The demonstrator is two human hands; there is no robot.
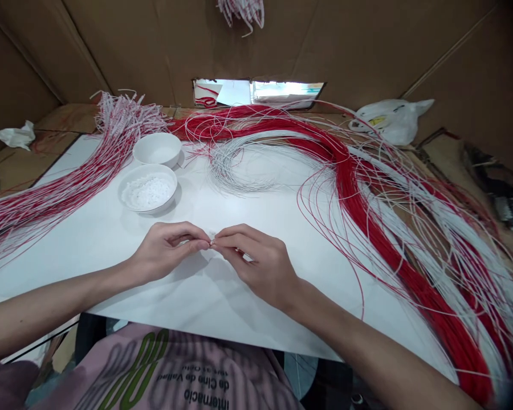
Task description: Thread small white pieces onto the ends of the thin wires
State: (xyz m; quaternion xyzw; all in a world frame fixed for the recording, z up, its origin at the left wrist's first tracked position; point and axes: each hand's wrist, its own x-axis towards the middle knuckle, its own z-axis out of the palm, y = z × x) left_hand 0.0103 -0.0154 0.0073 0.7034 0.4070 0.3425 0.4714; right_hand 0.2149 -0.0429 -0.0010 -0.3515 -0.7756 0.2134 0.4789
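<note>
Over the white tabletop point(256, 324), my left hand point(165, 250) and my right hand point(256, 256) meet fingertip to fingertip, both closed in a pinch. A small white piece point(212, 234) shows at the right fingertips. What the left fingers grip is too small to make out. Beyond my left hand stands a white bowl point(174, 196) holding many tiny white pieces point(147, 191). A second white bowl point(157, 149) sits just behind it.
A long bundle of red strands point(346, 188) curves down the right side, beside white strands point(410, 250). Red-and-white strands with pale ends point(128, 119) spread leftward. Cardboard walls point(123, 51) surround the table; a plastic bag point(395, 121) and crumpled tissue point(15, 135) lie at the back.
</note>
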